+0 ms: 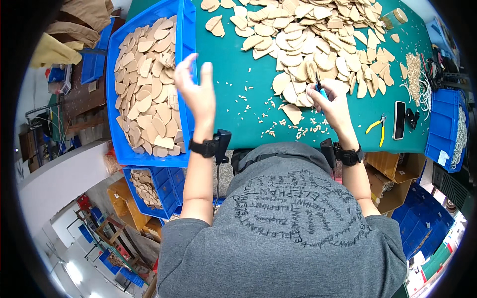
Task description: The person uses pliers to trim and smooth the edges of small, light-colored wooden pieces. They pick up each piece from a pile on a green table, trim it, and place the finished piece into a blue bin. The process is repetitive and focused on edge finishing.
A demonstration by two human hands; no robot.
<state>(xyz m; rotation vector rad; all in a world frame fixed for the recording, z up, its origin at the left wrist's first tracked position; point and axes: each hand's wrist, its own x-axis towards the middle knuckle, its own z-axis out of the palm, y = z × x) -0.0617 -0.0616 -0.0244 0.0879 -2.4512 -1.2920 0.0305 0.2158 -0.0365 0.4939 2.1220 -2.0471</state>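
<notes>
My left hand (198, 92) is raised over the right wall of a large blue bin (185, 30), thumb and fingers apart, with nothing in it. The bin holds many flat tan half-round pieces (145, 102). My right hand (334, 101) is closed around a small cutting tool (323, 93) with a blue handle and a dark, narrow tip; its exact kind is partly hidden by the fingers. The tip points at the near edge of a wide pile of similar tan pieces (318, 44) on the green table (228, 107). One loose tan piece (292, 113) lies close to that hand.
Small tan scraps (300, 130) are scattered near my right hand. Yellow-handled pliers (376, 130), a phone (399, 120) and a heap of trimmings (413, 74) lie to the right. A tipped jar (396, 18) lies at the far right. Blue crates (443, 131) flank the table.
</notes>
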